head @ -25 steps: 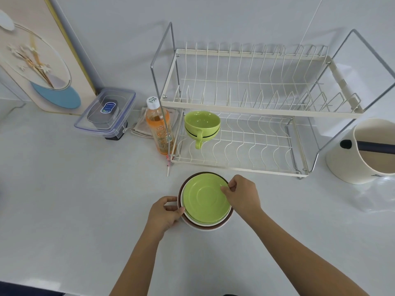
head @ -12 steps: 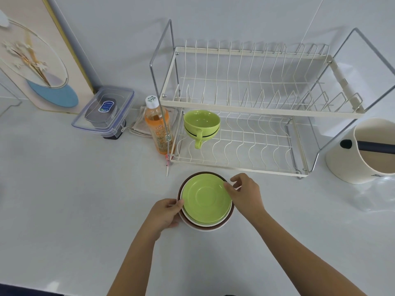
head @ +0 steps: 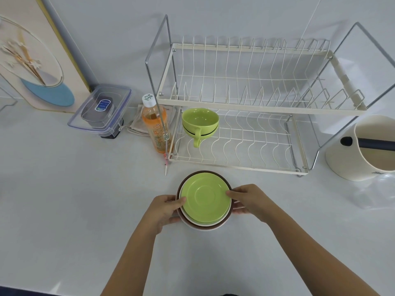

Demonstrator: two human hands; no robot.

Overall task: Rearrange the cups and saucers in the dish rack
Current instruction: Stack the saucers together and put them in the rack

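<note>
I have both hands on the stack of saucers [head: 204,201] on the table [head: 64,199], just in front of the dish rack [head: 239,103]: my left hand [head: 164,208] grasps its left edge, my right hand [head: 248,199] pinches the right edge. The green saucer [head: 206,198] on top sits off-centre on the white and brown ones, so I judge a tilted lift could slide it off. In the rack's lower tier the green cups [head: 200,122] fill the left end. The bottle [head: 155,124] stands touching the rack's left post, and the cream pot [head: 363,150] crowds its right side; either could be knocked.
</note>
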